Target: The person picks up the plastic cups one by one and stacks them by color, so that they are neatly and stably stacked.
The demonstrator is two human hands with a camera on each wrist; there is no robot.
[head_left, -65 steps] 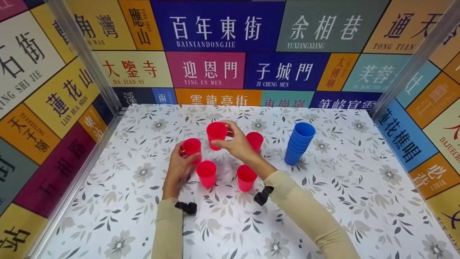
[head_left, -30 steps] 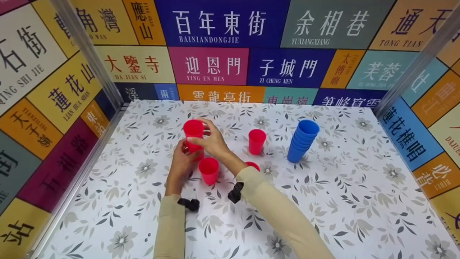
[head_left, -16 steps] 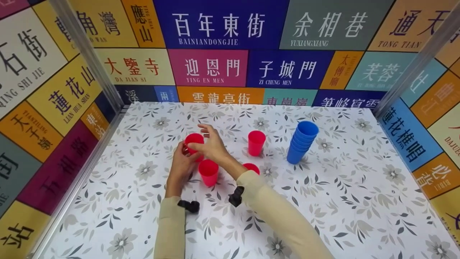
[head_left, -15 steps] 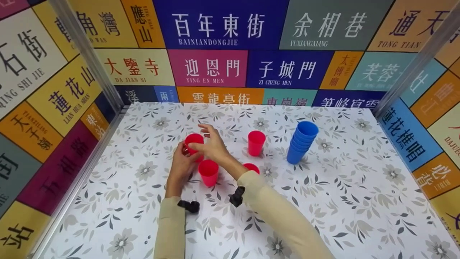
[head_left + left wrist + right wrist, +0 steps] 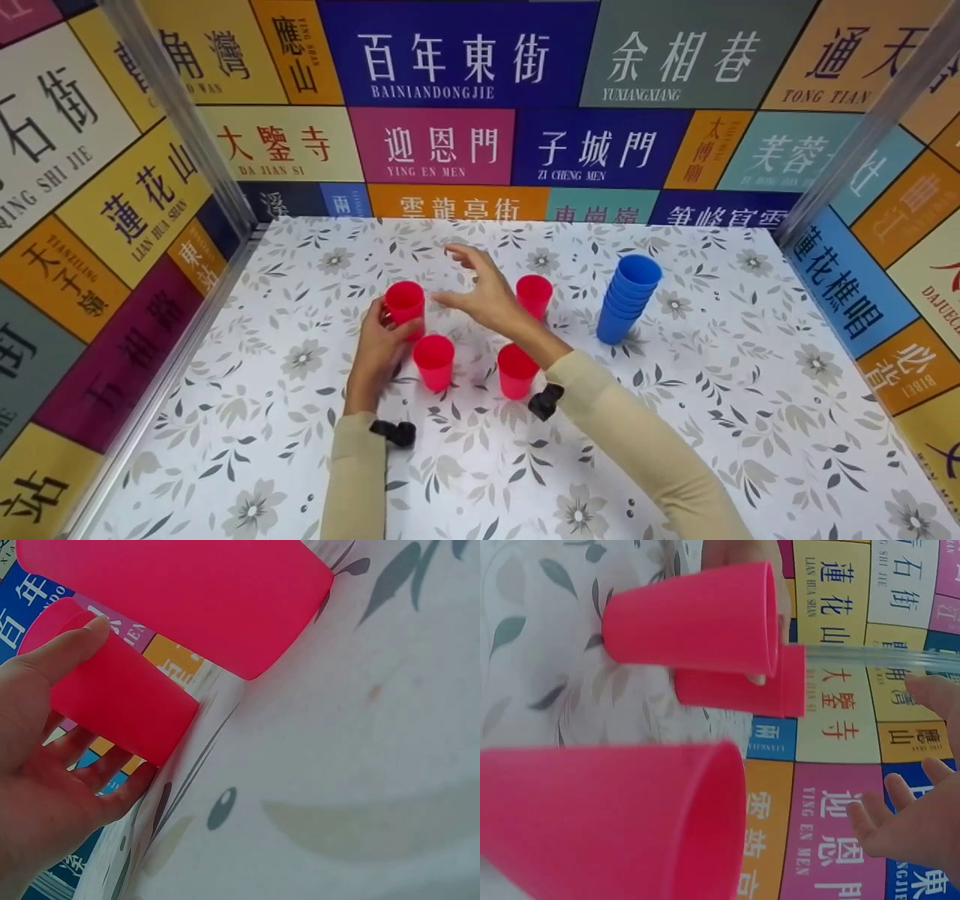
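My left hand (image 5: 375,341) grips a red cup (image 5: 405,309) that stands upright on the table; in the left wrist view the thumb lies on the side of this cup (image 5: 124,694) near its rim. My right hand (image 5: 491,296) is in the air to the right of that cup, its fingers and thumb spread apart and holding nothing. Nearer the front stand a red cup (image 5: 433,364) and another red cup (image 5: 517,373). One more red cup (image 5: 534,294) is partly behind the right hand and wrist. The right wrist view shows the hand (image 5: 922,802) apart from the cups.
A stack of several blue cups (image 5: 628,298) stands on the right of the flower-patterned table (image 5: 255,420). Panels with printed signs (image 5: 431,146) enclose the back and sides.
The upper red cup was lowered into the one that my left hand holds. My right hand has let go and moved away to the right; the left hand has stayed in place.
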